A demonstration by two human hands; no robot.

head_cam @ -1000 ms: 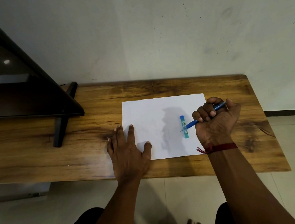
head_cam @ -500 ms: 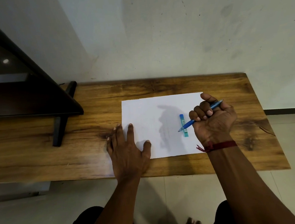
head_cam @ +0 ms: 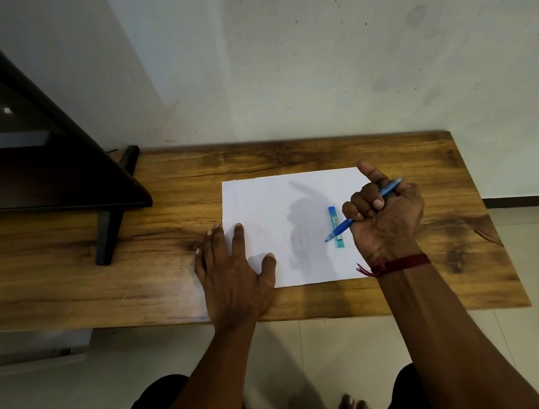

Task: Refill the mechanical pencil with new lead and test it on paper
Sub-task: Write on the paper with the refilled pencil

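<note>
As the refill appears to give way to the test, a person's right hand (head_cam: 385, 217) holds the blue mechanical pencil (head_cam: 344, 227) in a closed fist, four fingers curled round the barrel and the thumb (head_cam: 368, 170) raised clear above the cap end; the tip slants down and left, over the white paper (head_cam: 261, 205); whether lead shows at the tip is too small to tell. The left hand (head_cam: 231, 272) lies flat with fingers spread, pinning the sheet's near left corner to the wooden table (head_cam: 290, 157).

The step in hand looks like clicking the lead forward; the next move likely calls for the thumb to press the cap, then a shift from fist to writing grip before the point meets the page, which bears no visible mark.

The blue lead case (head_cam: 332, 214) lies on the paper right under the pencil's tip, in the way of a stroke there; open paper lies to its left. A dark stand (head_cam: 50, 176) occupies the table's left end, well apart; a red thread (head_cam: 401, 263) circles the right wrist.
</note>
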